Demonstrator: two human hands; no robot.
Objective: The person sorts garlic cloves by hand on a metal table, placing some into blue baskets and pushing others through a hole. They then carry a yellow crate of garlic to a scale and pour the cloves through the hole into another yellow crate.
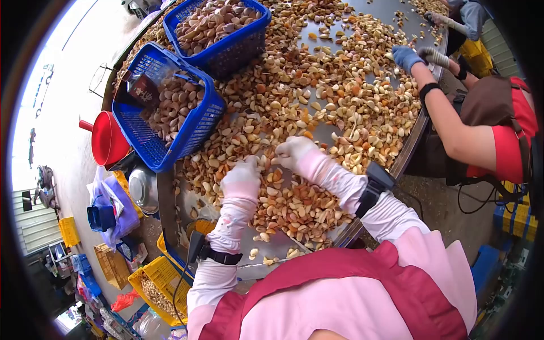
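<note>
Many garlic cloves (294,207), some peeled pale and some brown-skinned, cover a metal table (272,249). My left hand (242,178), in a whitish glove, rests on the cloves near the table's middle, its fingers bent down and partly hidden. Just right of it, my right hand (297,153), gloved too, has its fingers curled together at the cloves; what they hold, if anything, is too small to name. Beyond my left hand stand two blue baskets of unpeeled garlic, a nearer one (195,130) and a farther one (226,59).
A co-worker's blue-gloved hand (407,58) works at the table's right edge, with another person's arm (456,25) farther back. Left of the table are a red pan (109,139), a metal bowl (141,190) and a yellow crate (164,283).
</note>
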